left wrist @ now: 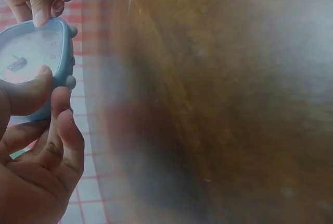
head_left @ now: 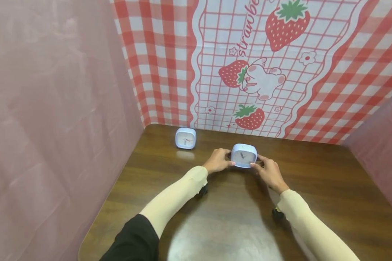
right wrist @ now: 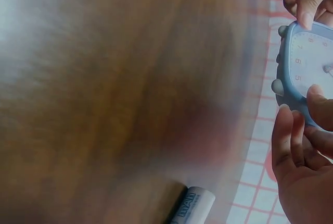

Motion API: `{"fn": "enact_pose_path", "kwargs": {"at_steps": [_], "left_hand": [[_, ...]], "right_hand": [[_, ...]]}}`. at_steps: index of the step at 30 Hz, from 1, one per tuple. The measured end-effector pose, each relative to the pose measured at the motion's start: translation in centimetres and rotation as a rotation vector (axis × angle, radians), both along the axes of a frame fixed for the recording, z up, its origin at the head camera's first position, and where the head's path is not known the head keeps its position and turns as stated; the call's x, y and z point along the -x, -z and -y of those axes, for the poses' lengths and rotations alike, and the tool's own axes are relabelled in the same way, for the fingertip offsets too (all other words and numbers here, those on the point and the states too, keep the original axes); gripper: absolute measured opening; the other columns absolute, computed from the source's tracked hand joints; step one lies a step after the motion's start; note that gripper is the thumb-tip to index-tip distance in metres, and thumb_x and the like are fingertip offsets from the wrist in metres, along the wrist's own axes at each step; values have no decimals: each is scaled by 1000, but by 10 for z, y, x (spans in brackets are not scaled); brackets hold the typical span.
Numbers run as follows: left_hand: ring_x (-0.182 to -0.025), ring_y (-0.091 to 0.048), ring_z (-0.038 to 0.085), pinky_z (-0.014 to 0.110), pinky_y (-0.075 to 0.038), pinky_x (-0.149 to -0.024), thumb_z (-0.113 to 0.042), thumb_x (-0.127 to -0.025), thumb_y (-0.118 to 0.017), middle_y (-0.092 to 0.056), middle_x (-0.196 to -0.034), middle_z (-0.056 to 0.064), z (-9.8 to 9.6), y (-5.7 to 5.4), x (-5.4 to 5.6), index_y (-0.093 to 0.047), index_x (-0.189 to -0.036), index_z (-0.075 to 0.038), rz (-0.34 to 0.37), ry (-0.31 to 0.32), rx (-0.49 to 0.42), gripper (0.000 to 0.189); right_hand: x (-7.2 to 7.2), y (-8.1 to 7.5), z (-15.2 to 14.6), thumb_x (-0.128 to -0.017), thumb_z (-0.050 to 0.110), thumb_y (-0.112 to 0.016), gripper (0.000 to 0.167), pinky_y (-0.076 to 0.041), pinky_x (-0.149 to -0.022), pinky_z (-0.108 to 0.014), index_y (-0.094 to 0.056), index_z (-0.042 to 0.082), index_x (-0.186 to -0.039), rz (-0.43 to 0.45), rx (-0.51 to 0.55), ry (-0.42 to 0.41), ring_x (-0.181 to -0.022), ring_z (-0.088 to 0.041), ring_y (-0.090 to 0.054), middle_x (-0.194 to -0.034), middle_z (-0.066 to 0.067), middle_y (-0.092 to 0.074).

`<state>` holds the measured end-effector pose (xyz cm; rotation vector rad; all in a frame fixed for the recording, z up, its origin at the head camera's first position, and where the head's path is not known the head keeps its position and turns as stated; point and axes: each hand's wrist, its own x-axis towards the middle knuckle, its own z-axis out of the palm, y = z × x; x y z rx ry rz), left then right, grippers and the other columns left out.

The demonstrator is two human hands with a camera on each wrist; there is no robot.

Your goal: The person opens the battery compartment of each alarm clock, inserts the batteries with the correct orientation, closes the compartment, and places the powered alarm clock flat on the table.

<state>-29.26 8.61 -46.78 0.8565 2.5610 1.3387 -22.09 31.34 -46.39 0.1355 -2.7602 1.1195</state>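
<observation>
The left hand point(head_left: 218, 161) is gripping the left side of a pale blue clock point(head_left: 244, 156), its thumb pressing on the front near the lower edge. The right hand point(head_left: 270, 173) is gripping the opposite side, its thumb likewise bearing on the lower front. The clock is sitting between both hands, just right of centre in the head frame, and its white dial is facing the person. Whether its feet are touching the desk point(head_left: 330, 188) cannot be told.

A second pale blue clock point(head_left: 185, 138) is standing upright on the desk, left of the held clock and well apart from it, near the back edge. A red-and-white checked cloth point(head_left: 170, 65) printed with strawberries is hanging behind the desk, filling the upper middle and upper right. A pink curtain point(head_left: 58, 127) is covering the left of the frame. In the right wrist frame, a cylinder point(right wrist: 193, 206) with dark lettering is lying at the bottom, right of centre. Cream sleeves point(head_left: 178, 195) are covering the forearms.
</observation>
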Motion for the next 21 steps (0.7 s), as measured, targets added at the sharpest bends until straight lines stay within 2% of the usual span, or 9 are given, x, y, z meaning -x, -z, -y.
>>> {"fn": "enact_pose_path", "kwargs": {"at_steps": [7,11,16,21], "left_hand": [[-63,-66,9,19,-55,-59,-10,-91,-79,-76,-97,15,-19,-2,13,-64,-131,8,48,-50,-6,47],[-67,-67,10,19,-55,-65,-13,-91,-80,-76,-97,13,-27,1,21,-64,-131,7,22,-85,16,48],[-90,-70,15,23,-55,-85,-20,-91,-81,-75,-109,12,-33,3,28,-65,-133,4,-38,-139,84,51],[-113,-67,24,32,-52,-98,-22,-92,-79,-72,-122,14,-39,7,31,-64,-136,2,-42,-167,118,52]], "right_hand": [[19,-1,-13,-101,14,-67,53,-56,-62,-25,-49,-10,-145,47,33,36,-75,-29,-72,-100,-24,-73],[29,-1,-16,-101,15,-67,54,-59,-66,-28,-48,-10,-146,71,67,36,-80,-32,-73,-108,-28,-72],[41,0,-19,-101,13,-67,53,-61,-69,-32,-49,-10,-145,80,80,32,-82,-32,-73,-115,-31,-69],[48,3,-22,-102,11,-65,51,-58,-67,-25,-49,-11,-145,94,58,45,-77,-24,-72,-116,-31,-69]]}}
